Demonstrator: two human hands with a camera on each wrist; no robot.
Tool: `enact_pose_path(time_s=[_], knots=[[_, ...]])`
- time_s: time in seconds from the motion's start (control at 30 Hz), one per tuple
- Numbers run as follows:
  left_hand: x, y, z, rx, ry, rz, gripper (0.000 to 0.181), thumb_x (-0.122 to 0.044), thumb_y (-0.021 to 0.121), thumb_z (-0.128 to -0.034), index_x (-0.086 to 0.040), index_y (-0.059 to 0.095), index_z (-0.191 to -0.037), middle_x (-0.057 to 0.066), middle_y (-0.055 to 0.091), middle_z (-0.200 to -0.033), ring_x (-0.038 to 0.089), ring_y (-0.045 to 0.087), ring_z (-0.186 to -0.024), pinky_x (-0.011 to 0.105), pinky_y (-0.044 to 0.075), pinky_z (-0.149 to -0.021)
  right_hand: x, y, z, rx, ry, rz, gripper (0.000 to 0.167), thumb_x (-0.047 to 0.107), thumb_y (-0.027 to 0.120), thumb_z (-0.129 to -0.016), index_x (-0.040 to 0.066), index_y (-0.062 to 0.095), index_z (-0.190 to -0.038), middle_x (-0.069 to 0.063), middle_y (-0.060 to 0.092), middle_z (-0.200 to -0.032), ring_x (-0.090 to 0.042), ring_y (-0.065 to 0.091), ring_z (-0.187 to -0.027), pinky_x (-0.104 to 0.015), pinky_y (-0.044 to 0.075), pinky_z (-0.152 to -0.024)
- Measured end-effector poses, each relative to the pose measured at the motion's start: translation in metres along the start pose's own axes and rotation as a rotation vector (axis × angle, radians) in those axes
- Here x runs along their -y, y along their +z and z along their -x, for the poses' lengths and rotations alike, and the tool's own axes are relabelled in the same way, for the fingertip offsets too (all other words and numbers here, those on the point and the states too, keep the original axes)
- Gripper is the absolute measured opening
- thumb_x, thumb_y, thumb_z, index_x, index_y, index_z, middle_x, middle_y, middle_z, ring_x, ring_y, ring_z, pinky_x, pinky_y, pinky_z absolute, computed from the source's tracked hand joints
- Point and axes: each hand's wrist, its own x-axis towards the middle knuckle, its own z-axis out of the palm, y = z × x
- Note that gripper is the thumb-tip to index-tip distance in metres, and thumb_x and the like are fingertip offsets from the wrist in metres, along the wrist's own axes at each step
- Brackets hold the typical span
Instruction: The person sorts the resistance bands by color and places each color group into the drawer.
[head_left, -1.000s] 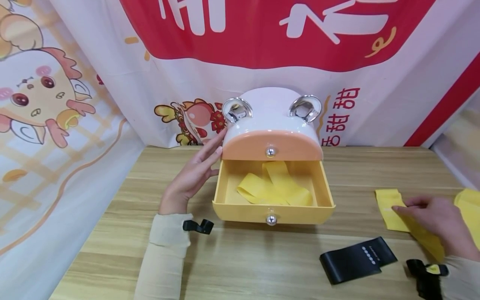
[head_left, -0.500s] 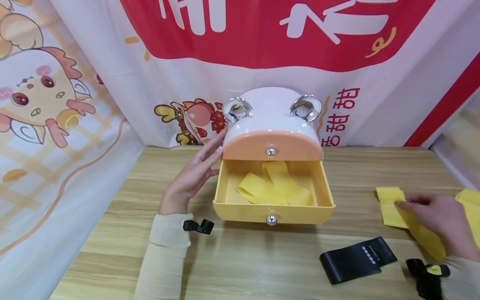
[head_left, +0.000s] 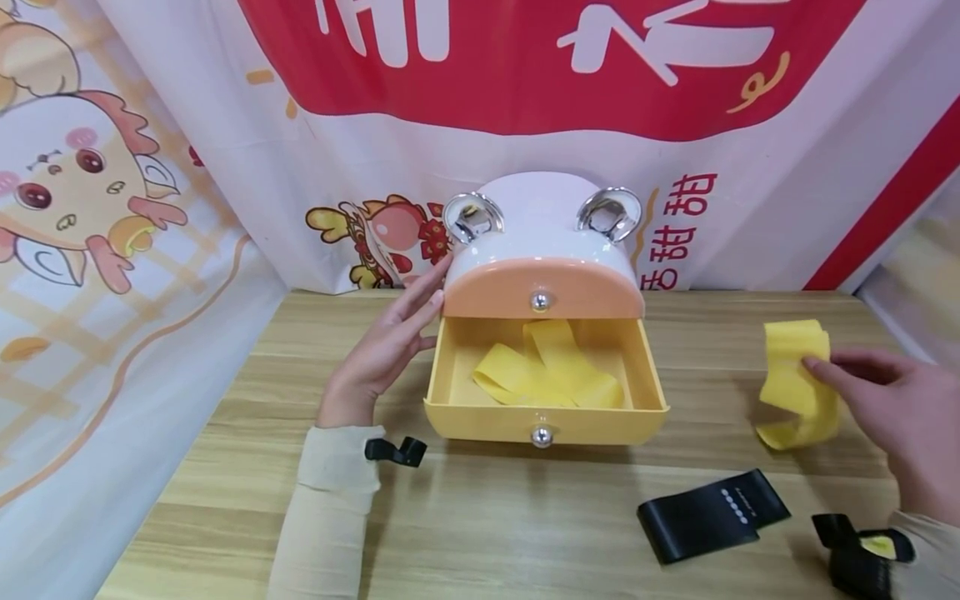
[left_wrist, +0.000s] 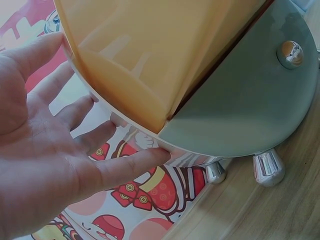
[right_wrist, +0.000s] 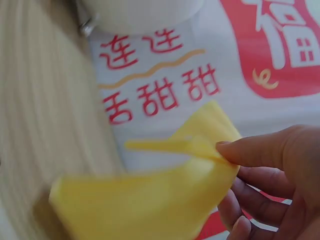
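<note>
My left hand (head_left: 386, 346) rests with its fingers against the left side of a white rounded drawer box (head_left: 542, 212). In the left wrist view the fingers of this left hand (left_wrist: 55, 135) are spread and touch the box's side. The yellow drawer (head_left: 547, 425) is pulled out and holds a loose yellow band (head_left: 551, 379). At the right, above the table, my right hand (head_left: 900, 400) pinches another, loosely folded yellow band (head_left: 798, 367) between thumb and fingers. The right wrist view shows that yellow band (right_wrist: 150, 200) hanging down from the fingers, blurred.
A folded black band (head_left: 708, 517) with white print lies on the wooden table (head_left: 525, 533) at the front right. The peach top drawer (head_left: 495, 292) is shut. A green-grey lower drawer (left_wrist: 240, 95) with a silver knob is shut too. A printed cloth (head_left: 360, 150) hangs behind.
My right hand has lifted the yellow band off the table, bringing it up and away from the front edge. The left hand has stayed against the box.
</note>
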Motion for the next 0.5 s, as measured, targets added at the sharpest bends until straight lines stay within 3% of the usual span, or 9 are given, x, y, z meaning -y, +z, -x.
enact_pose_path(time_s=[0.1,0.2,0.5], knots=[[0.000,0.000,0.000,0.000,-0.001,-0.005,0.053,-0.037,0.048,-0.1151,-0.048,0.037,-0.165,-0.012,0.028,-0.178,0.026,0.034,-0.162,0.060,0.051,-0.114,0.006,-0.002,0.004,-0.048,-0.027,-0.052,0.068,0.049,0.058,-0.108,0.001,0.053,-0.156,0.000,0.062,-0.120,-0.018,0.050,-0.095,-0.015,0.039,-0.074],[-0.001,0.000,0.001,0.003,0.001,-0.005,0.053,-0.037,0.048,-0.1153,-0.048,0.036,-0.166,-0.012,0.026,-0.179,0.026,0.032,-0.163,0.059,0.052,-0.114,0.011,-0.002,0.008,-0.064,-0.025,-0.088,0.065,0.047,0.060,-0.108,0.003,0.054,-0.156,0.023,0.047,-0.104,-0.009,0.048,-0.090,-0.012,0.039,-0.075],[-0.003,0.001,0.002,0.005,-0.005,0.003,0.052,-0.038,0.049,-0.1152,-0.050,0.037,-0.165,-0.014,0.026,-0.178,0.026,0.032,-0.163,0.060,0.052,-0.114,0.018,-0.001,0.013,-0.073,-0.001,-0.105,0.064,0.048,0.061,-0.107,0.007,0.055,-0.156,0.026,0.046,-0.105,-0.009,0.050,-0.096,-0.016,0.040,-0.082]])
